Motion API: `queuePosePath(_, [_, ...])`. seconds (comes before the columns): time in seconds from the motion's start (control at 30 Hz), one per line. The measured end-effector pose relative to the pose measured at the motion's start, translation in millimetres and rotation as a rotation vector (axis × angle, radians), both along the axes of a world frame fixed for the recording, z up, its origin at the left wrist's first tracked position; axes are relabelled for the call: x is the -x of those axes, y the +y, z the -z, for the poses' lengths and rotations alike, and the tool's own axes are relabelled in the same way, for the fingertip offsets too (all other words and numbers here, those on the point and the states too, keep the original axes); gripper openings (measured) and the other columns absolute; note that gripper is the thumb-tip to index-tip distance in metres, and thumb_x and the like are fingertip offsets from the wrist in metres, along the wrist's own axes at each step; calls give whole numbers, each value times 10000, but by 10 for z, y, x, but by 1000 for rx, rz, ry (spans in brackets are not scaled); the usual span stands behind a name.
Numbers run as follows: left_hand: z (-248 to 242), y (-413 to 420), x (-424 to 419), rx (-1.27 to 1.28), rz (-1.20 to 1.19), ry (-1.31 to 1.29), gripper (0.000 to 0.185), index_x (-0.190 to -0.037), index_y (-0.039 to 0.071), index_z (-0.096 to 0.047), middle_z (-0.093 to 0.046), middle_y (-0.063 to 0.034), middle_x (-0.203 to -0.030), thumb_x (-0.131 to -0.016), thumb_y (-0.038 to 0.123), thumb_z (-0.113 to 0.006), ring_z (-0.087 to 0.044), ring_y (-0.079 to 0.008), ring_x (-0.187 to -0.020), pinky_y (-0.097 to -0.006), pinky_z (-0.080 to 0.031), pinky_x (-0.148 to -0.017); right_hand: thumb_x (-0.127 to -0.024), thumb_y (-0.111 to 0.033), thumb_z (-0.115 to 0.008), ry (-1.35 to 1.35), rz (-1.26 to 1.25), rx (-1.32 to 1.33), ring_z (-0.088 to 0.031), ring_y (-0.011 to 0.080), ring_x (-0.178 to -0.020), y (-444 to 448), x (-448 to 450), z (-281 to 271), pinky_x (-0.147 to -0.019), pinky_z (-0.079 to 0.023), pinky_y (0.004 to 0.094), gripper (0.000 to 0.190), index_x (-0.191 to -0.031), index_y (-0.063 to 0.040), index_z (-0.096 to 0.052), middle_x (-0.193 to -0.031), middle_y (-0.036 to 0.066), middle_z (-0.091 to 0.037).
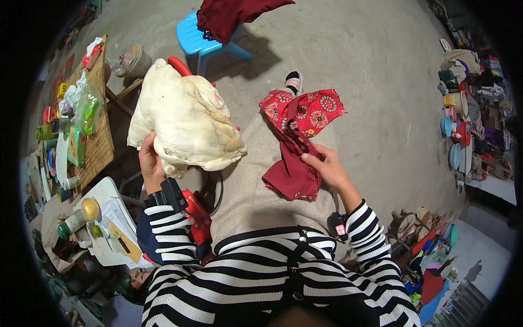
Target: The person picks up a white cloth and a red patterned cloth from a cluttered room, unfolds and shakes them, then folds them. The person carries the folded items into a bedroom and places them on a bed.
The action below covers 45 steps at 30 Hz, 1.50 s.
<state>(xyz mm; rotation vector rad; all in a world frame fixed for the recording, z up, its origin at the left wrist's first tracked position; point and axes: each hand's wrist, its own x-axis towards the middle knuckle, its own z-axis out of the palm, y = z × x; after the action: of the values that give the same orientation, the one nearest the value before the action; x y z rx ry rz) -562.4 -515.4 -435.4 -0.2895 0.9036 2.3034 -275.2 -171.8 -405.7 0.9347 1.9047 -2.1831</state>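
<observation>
My left hand (150, 161) holds a stuffed cream cloth cushion (184, 118) by its lower left side; its fingers are partly hidden behind it. The cushion is lumpy, with brownish stains along its right part. In my right hand (329, 166) a red patterned cloth piece (322, 110) is pinched between thumb and fingers. It has round flower motifs, a plain dark red part and a yellow button, and it hangs over my right leg. A dark red cloth (245, 16) lies on a blue plastic stool (194, 34) ahead of me.
At the left stands a wooden table (96, 151) with bags and boxes, beside a white surface (118, 196) holding papers and bottles. A bucket (139, 61) stands behind the cushion. Basins and heaped household goods line the right side. A cable (220, 192) hangs near my left wrist.
</observation>
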Motion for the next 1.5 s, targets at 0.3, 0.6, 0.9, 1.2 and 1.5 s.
queuePosePath(0.3, [-112,32,-5,-145,59,-20,375,-1173,-52,-526,-594,-191,-1152,-863,158,-530,-588,-305,-1047,-452,-447,-949,-915,-160,-558,87,278,76,-566,67,-819,75,-96,-219,-772,-453,230,270,-1083,48,-597,-960,16,-635])
queuePosePath(0.6, [-181,218,-58,-117,111,-57,393,-1139,-80,-534,-610,-210,-1108,-847,182,-519,-614,-321,-998,-453,-489,-907,-908,-103,-489,-103,473,333,-650,167,-843,340,-612,-304,-763,-532,302,261,-1124,36,-536,-1028,122,-643])
queuePosePath(0.9, [-293,-209,265,103,-162,95,436,-1175,-42,-525,-600,-187,-1128,-857,256,-495,-602,-321,-998,-444,-505,-854,-898,-162,-549,-158,441,131,-601,109,-842,295,-722,-100,-752,-492,266,273,-1098,24,-558,-965,75,-637])
queuePosePath(1.2, [-572,-666,438,-240,-280,370,430,-1236,80,-495,-553,-144,-1208,-919,366,-442,-550,-337,-1067,-503,-448,-913,-911,-187,-552,-135,418,118,-587,108,-763,301,-611,11,-718,-481,260,270,-1115,-9,-557,-937,44,-632])
queuePosePath(1.5, [-479,529,215,-127,-162,80,485,-1327,24,-388,-496,-148,-1290,-967,350,-385,-484,-308,-1180,-486,-386,-1000,-872,-206,-620,-115,81,-478,-581,163,-912,774,-376,-666,-799,-470,286,565,-1347,-12,-381,-1021,108,-611])
